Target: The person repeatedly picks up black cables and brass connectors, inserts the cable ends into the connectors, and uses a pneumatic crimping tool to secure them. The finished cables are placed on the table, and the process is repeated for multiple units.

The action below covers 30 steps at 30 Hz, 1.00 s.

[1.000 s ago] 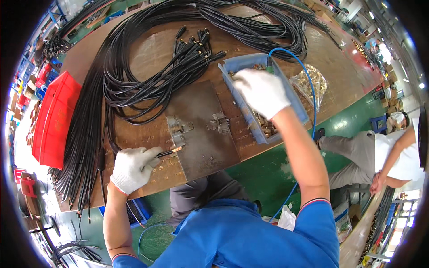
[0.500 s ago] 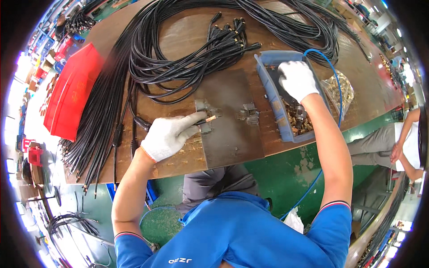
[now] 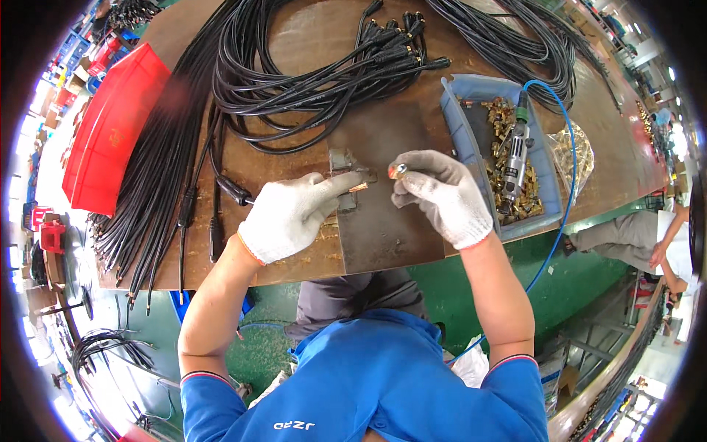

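Note:
My gloved left hand [image 3: 291,214] pinches a black cable close to its end. Bare copper strands [image 3: 359,187] poke out past the fingertips. Across from it, my gloved right hand [image 3: 449,195] grips a small shiny metal fitting [image 3: 398,170] between thumb and fingers, a short gap from the strands. Below both hands lies a dark flat plate [image 3: 387,247] on the table, with small clear blocks partly hidden by the hands. A blue bin [image 3: 462,127] to the right holds loose brass fittings [image 3: 503,112] and a silver air tool [image 3: 515,160].
Coiled black cables [image 3: 294,103] fill the back of the table, with loose ends hanging over its left edge. A red bin [image 3: 118,132] stands at far left. A blue air hose [image 3: 571,166] runs past the bin beside a bag of brass parts [image 3: 578,158]. Another person [image 3: 666,243] is at right.
My right hand has left the blue bin and come back to the middle, now holding a small metal fitting. The left hand still holds the cable end. The view has shifted slightly.

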Each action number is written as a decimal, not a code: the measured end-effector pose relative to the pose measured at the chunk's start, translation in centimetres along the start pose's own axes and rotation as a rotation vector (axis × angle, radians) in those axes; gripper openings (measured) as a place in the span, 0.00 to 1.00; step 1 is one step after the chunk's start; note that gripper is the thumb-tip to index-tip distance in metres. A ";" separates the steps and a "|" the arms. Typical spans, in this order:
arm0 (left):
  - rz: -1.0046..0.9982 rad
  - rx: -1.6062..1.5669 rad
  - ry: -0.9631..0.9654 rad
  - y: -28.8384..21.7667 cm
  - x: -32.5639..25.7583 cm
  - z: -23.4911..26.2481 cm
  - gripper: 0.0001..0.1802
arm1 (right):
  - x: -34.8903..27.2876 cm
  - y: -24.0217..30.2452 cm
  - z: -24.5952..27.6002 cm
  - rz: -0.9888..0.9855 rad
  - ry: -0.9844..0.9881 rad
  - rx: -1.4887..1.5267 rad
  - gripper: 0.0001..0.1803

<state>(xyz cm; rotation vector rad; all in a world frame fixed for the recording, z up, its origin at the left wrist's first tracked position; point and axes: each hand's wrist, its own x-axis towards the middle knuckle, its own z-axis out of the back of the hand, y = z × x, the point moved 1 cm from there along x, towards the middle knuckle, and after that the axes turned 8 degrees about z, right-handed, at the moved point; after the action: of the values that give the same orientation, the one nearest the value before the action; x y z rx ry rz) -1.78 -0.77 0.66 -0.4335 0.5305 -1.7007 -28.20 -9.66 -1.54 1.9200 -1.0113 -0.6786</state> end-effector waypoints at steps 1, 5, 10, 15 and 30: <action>-0.013 0.001 -0.021 0.0 0.0 0.0 0.30 | 0.0 -0.5 -0.4 -0.011 -0.007 0.043 0.14; -0.057 -0.005 -0.095 0.1 0.0 0.1 0.30 | 0.4 -2.4 -0.8 -0.029 0.020 0.148 0.15; -0.063 -0.030 -0.123 0.0 -0.3 0.1 0.33 | 0.7 -3.0 -1.5 -0.022 0.076 0.203 0.15; -0.076 -0.045 -0.128 0.2 -0.5 0.1 0.37 | 0.8 -3.2 -1.7 -0.030 0.081 0.195 0.15; -0.064 0.006 -0.154 0.3 -0.8 -0.7 0.36 | 0.5 -2.5 -2.1 -0.056 0.055 0.021 0.14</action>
<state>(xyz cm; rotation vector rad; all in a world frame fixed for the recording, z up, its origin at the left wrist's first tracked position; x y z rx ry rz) -1.77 0.01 -0.04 -0.5778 0.4030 -1.7135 -25.39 -8.41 -2.72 1.9811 -0.9371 -0.6458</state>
